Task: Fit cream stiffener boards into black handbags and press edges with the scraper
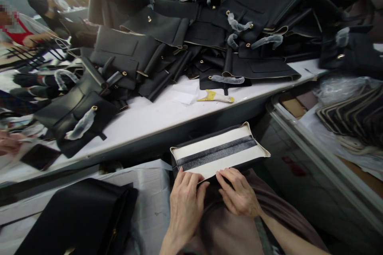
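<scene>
A black bag (209,143) lies across my lap with its oblong bottom turned up. That face is off-white with a dark grey band along the middle, and its corners stick up in pale raw edges. My left hand (187,195) is closed on the near edge, toward the left end, with the thumb on the near side. Further right along this edge, my right hand (239,193) pinches it between bent fingers and thumb. The underside of the bag is hidden.
A white worktable (149,117) ahead bears a heap of black bag pieces (125,48) with plastic-wrapped hardware. On its edge lies a yellow-and-white flat tool (215,96). Another black bag (74,215) rests at left. Stacked trimmed pieces (353,115) stand right. Someone in red sits far left.
</scene>
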`<state>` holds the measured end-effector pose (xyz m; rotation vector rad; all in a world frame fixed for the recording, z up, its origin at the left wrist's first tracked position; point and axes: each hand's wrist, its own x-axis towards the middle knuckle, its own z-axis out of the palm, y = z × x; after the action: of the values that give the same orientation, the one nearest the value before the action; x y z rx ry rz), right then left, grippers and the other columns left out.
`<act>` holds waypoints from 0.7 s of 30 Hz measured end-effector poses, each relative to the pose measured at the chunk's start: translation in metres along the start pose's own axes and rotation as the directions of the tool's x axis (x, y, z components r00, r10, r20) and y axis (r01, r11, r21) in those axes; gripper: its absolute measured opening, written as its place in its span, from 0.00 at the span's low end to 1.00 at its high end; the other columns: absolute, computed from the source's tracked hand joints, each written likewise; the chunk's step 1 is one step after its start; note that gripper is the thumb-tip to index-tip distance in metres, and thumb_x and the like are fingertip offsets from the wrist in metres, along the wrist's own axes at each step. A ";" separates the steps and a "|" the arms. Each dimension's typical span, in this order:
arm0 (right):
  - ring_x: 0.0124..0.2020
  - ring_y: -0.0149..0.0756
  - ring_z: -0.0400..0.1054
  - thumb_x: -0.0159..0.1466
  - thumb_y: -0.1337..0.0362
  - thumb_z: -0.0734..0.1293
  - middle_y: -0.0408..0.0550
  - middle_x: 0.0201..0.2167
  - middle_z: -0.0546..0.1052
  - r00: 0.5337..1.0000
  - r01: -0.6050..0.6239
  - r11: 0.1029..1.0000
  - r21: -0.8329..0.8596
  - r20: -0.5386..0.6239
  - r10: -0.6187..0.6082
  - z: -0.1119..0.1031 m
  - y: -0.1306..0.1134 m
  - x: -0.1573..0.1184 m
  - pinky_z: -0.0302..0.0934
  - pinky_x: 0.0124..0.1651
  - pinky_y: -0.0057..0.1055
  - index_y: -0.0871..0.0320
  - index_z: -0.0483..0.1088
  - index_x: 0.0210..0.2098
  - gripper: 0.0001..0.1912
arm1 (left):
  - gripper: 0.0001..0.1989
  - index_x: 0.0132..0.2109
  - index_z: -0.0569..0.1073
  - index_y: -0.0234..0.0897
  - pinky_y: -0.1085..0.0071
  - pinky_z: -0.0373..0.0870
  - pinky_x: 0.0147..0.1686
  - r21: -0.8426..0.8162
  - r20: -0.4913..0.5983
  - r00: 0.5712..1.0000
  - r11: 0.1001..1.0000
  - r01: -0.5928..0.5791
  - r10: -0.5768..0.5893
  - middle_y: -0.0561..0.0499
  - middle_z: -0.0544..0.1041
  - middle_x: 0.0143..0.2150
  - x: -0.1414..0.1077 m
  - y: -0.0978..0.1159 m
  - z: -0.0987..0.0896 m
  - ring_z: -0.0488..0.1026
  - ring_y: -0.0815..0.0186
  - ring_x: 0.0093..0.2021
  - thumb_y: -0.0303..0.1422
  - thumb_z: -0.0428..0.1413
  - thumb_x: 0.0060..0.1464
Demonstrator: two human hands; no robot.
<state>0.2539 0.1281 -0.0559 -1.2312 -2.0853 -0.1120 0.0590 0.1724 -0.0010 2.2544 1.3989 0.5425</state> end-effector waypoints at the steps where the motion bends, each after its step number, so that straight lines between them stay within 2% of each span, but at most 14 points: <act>1: 0.57 0.53 0.61 0.66 0.72 0.61 0.66 0.51 0.69 1.000 0.007 1.000 0.005 0.002 -0.007 0.001 -0.001 0.000 0.65 0.55 0.51 0.75 0.67 0.57 0.21 | 0.03 0.40 0.68 0.42 0.52 0.55 0.64 -0.007 -0.005 1.000 1.000 -0.001 0.001 0.57 0.73 0.37 0.000 0.000 0.000 0.71 0.64 0.42 0.29 0.54 0.63; 8: 0.57 0.51 0.61 0.65 0.73 0.59 0.65 0.51 0.71 0.999 0.051 0.997 0.063 0.001 -0.051 0.007 -0.014 0.011 0.64 0.57 0.48 0.76 0.67 0.56 0.21 | 0.03 0.39 0.68 0.41 0.49 0.57 0.63 -0.025 -0.041 0.999 1.000 0.012 -0.013 0.55 0.73 0.36 0.001 0.000 0.004 0.71 0.63 0.41 0.28 0.54 0.63; 10: 0.57 0.51 0.61 0.65 0.73 0.59 0.65 0.51 0.71 0.999 0.047 0.996 0.076 0.001 -0.047 0.008 -0.018 0.014 0.64 0.57 0.47 0.77 0.67 0.56 0.21 | 0.03 0.41 0.67 0.40 0.48 0.59 0.62 -0.044 -0.074 0.997 0.999 0.014 -0.017 0.54 0.73 0.36 0.002 -0.002 0.003 0.71 0.62 0.41 0.28 0.54 0.62; 13: 0.57 0.51 0.61 0.65 0.73 0.59 0.65 0.52 0.71 0.999 0.044 0.996 0.075 0.020 -0.046 0.009 -0.021 0.015 0.63 0.58 0.47 0.77 0.67 0.56 0.22 | 0.08 0.45 0.66 0.40 0.48 0.63 0.61 -0.092 -0.125 0.992 0.996 0.014 -0.026 0.54 0.74 0.35 0.000 -0.004 0.000 0.72 0.61 0.41 0.27 0.56 0.60; 18: 0.58 0.50 0.62 0.65 0.72 0.59 0.64 0.52 0.72 0.997 0.073 0.995 0.063 0.035 -0.075 0.012 -0.022 0.014 0.61 0.59 0.47 0.75 0.67 0.57 0.23 | 0.07 0.44 0.66 0.41 0.52 0.67 0.58 -0.143 -0.158 0.987 0.990 0.002 -0.024 0.52 0.73 0.37 -0.006 -0.003 -0.005 0.73 0.61 0.42 0.25 0.53 0.60; 21: 0.57 0.49 0.63 0.65 0.72 0.59 0.63 0.52 0.73 0.995 0.081 0.995 0.050 0.052 -0.084 0.015 -0.024 0.015 0.61 0.59 0.46 0.74 0.67 0.58 0.23 | 0.09 0.46 0.66 0.40 0.59 0.72 0.50 -0.158 -0.226 0.969 0.985 0.062 -0.098 0.48 0.72 0.42 -0.007 -0.004 -0.008 0.73 0.60 0.45 0.26 0.53 0.59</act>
<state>0.2223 0.1320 -0.0513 -1.1311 -2.1731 -0.0666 0.0491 0.1687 0.0029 2.0573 1.4982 0.8783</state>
